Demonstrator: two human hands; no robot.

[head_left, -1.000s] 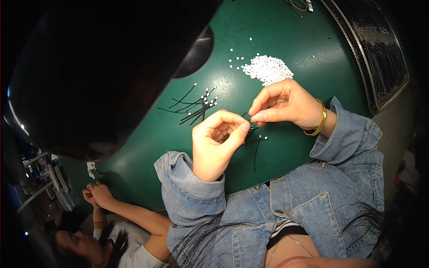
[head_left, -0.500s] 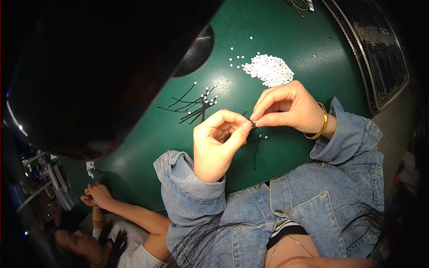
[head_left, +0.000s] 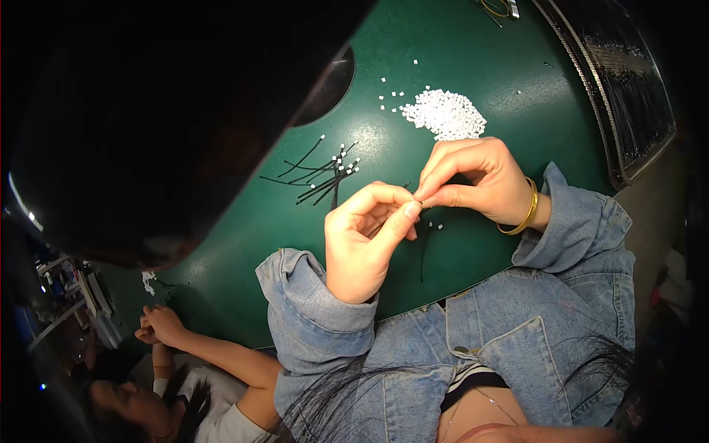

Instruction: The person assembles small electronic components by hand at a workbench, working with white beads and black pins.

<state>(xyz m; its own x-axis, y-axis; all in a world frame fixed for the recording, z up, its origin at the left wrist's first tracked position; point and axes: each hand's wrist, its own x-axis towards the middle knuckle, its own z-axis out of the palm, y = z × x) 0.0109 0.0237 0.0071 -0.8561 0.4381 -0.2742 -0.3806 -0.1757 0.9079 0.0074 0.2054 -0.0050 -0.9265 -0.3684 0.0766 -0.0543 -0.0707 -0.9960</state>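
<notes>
My left hand (head_left: 365, 240) is closed in a pinch, thumb against index finger. A short dark end of a black wire (head_left: 407, 184) shows just behind its index finger. My right hand (head_left: 473, 181), a gold bangle at its wrist, pinches at the same spot, and the fingertips of both hands meet. Whatever sits between the right fingertips is hidden. Just below the hands lie two small white connector housings (head_left: 440, 227), with a single black wire (head_left: 422, 258) beside them. Left of my hands is a loose bunch of black wires (head_left: 325, 184) tipped with white housings.
A heap of white connector housings (head_left: 447, 114) lies beyond my hands on the green table (head_left: 502, 44), a few scattered leftward. A case of black wires (head_left: 628, 81) stands at far right. A large dark object (head_left: 148, 111) covers the upper left. Another person's hands (head_left: 161, 325) are at lower left.
Both hands have shifted slightly, the left to the right. The fingertips are now closer together, covering the small dark and white bit seen between them before.
</notes>
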